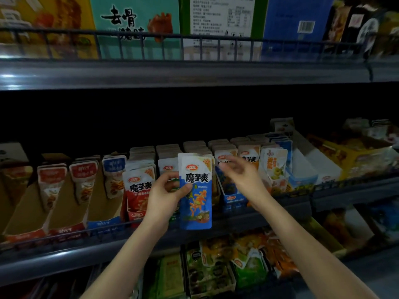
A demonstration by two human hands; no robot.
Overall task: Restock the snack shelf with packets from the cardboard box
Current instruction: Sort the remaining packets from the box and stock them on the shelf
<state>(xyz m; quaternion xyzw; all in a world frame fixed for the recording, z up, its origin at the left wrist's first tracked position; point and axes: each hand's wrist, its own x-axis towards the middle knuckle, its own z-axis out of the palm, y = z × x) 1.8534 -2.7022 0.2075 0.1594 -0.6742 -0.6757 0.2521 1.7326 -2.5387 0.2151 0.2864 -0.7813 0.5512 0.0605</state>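
Note:
My left hand (pixel 167 194) grips a small stack of blue-and-white snack packets (pixel 196 190), held upright in front of the middle shelf (pixel 248 216). My right hand (pixel 239 175) is blurred, fingers spread and holding nothing, just right of the stack and in front of a blue display tray of matching packets (pixel 234 199). A red tray of similar packets (pixel 139 186) stands left of my left hand. The cardboard box is not in view.
Further trays with red and blue packets (pixel 82 182) line the shelf to the left, yellow and white boxes (pixel 336 156) to the right. Large cartons (pixel 138 24) stand behind a wire rail on the upper shelf. Green and orange snack bags (pixel 233 262) fill the lower shelf.

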